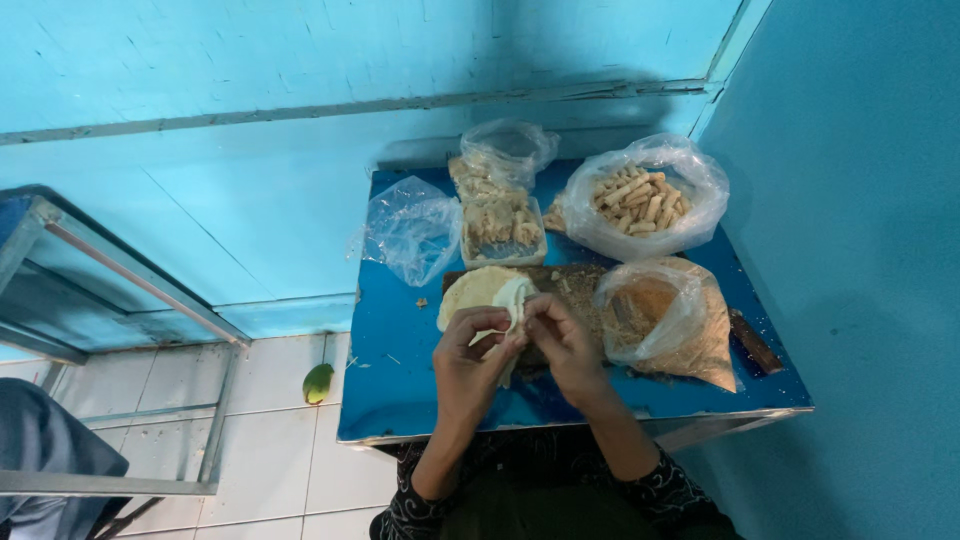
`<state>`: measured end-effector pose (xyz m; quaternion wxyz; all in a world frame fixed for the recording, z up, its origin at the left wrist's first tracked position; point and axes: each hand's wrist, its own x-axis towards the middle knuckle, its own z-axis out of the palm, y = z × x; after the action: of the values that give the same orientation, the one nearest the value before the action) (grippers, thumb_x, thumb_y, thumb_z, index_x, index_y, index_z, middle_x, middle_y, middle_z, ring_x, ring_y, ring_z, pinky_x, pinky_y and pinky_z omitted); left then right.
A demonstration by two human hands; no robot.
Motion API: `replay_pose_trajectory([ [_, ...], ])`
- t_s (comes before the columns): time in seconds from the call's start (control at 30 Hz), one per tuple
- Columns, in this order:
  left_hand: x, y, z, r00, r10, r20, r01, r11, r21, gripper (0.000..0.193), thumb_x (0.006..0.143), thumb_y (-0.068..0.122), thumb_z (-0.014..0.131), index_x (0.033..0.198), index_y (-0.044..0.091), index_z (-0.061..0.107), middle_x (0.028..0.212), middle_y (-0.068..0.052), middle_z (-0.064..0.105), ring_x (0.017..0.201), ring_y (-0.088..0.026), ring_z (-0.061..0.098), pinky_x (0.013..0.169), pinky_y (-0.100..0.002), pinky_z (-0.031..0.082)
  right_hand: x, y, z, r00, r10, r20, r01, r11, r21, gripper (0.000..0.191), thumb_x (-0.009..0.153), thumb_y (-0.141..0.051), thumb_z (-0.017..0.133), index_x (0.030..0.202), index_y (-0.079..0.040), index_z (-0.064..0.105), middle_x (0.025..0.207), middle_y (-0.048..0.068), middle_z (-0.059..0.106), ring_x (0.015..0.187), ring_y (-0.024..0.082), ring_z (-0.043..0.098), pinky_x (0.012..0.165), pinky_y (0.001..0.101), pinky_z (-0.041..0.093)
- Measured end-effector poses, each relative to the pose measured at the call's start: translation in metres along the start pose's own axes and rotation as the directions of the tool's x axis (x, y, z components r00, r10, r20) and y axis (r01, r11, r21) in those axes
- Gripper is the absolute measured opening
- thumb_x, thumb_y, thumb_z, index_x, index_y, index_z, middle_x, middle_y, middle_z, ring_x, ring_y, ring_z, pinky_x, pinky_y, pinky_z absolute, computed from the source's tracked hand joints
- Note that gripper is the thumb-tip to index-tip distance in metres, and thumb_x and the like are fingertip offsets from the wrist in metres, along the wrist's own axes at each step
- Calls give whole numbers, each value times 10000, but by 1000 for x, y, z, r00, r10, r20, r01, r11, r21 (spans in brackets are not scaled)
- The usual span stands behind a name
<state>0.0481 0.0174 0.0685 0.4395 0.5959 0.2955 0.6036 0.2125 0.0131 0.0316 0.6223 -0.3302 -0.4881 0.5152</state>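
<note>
Between our two hands we hold a thin, pale wrapper sheet [512, 300], soft and limp, its free edge drooping toward the stack of round wrappers [478, 292] that lies just beyond on the wooden board [570, 285]. Our left hand [470, 358] and right hand [562, 342] meet over the board, the fingertips of each pinched together on the sheet; we judge the step to be peeling or folding one wrapper, and the next move appears to call for a light, even pull lest the sheet tear. Right of the board lies a clear bag of brown crumbs [668, 318]; behind it, a bag of pale rolled sticks [642, 198]; behind the board, a tub of pieces [500, 228]; to its left, an empty clear bag [412, 232]. All rest on the blue table [400, 390].
</note>
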Motion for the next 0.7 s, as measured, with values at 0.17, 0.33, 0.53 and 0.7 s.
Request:
replay_pose_trajectory([
  [0.17, 5, -12, -9, 974, -194, -121, 178, 976, -128, 159, 990, 91, 718, 1061, -50, 737, 1073, -115, 717, 931, -116, 668, 775, -252, 572, 3, -7, -2, 993, 98, -61, -88, 984, 155, 124, 1082, -167, 570, 1149, -69, 605, 1039, 10, 625, 935, 97, 568, 812, 287, 461],
  [0.33, 1, -16, -11, 967, -204, -153, 170, 963, -209, 176, 1026, 160, 671, 1076, -6, 704, 1065, -115, 735, 912, -122, 681, 759, -261, 576, 8, -21, 6, 952, 287, -104, -184, 812, 554, 240, 995, -244, 553, 1155, -75, 612, 1126, 69, 710, 1082, 202, 682, 943, 381, 559],
  [0.53, -8, -15, -9, 978, -142, -156, 144, 990, 2, 171, 1050, 188, 615, 1114, 38, 666, 984, -84, 705, 854, -116, 665, 714, -262, 546, 11, -5, 10, 958, 272, -91, -205, 871, 447, 316, 925, -58, 663, 1229, -114, 596, 1163, 74, 682, 1068, 210, 674, 931, 381, 570],
  [0.7, 5, -27, -55, 877, -243, -416, -7, 857, -515, 143, 1050, 183, 606, 1073, 41, 608, 1012, -35, 680, 883, -95, 659, 784, -259, 570, 8, -7, -28, 966, 160, -202, -28, 846, 533, 302, 953, -30, 678, 1241, -84, 605, 1170, 95, 661, 1048, 210, 677, 907, 374, 582],
])
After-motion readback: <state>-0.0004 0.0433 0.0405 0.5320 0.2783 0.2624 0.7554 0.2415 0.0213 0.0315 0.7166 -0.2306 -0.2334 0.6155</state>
